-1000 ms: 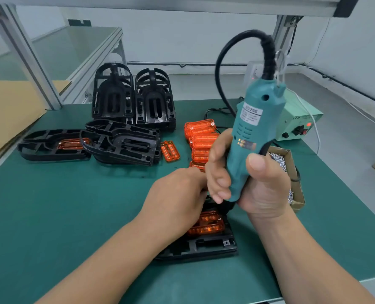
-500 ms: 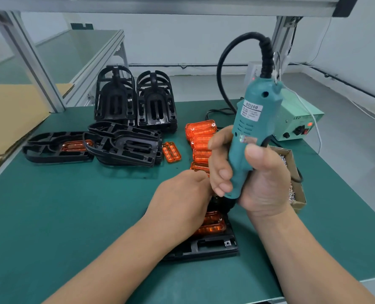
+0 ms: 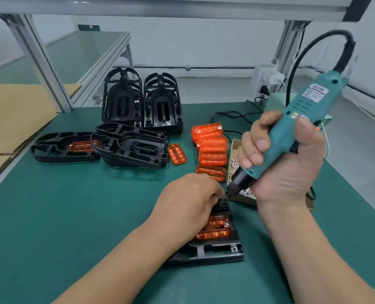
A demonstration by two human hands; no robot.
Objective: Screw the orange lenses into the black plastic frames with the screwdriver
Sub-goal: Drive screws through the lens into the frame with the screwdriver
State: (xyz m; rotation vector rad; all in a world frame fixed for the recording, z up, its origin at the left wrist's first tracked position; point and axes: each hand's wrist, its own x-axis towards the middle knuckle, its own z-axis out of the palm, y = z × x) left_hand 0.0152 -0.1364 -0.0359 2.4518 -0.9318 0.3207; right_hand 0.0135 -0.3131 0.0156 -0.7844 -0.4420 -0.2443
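A black plastic frame (image 3: 217, 252) lies flat on the green mat near me, with an orange lens (image 3: 215, 229) seated in it. My left hand (image 3: 186, 202) rests curled over the far part of this frame, its fingertips at the bit's tip; what they hold is hidden. My right hand (image 3: 287, 163) grips the teal electric screwdriver (image 3: 291, 126), tilted, top leaning right. Its bit (image 3: 225, 197) points down-left at the frame's far end beside my left fingers.
Several loose orange lenses (image 3: 211, 145) lie mid-table, and one more lens (image 3: 177, 153) sits beside a pile of black frames (image 3: 133, 145). Two frame stacks (image 3: 142, 99) stand at the back. A cardboard box of screws (image 3: 239, 170) and a green power unit (image 3: 274, 102) lie right.
The screwdriver has tipped from nearly upright to leaning right, and its bit is now uncovered above the frame. My left hand stays on the frame.
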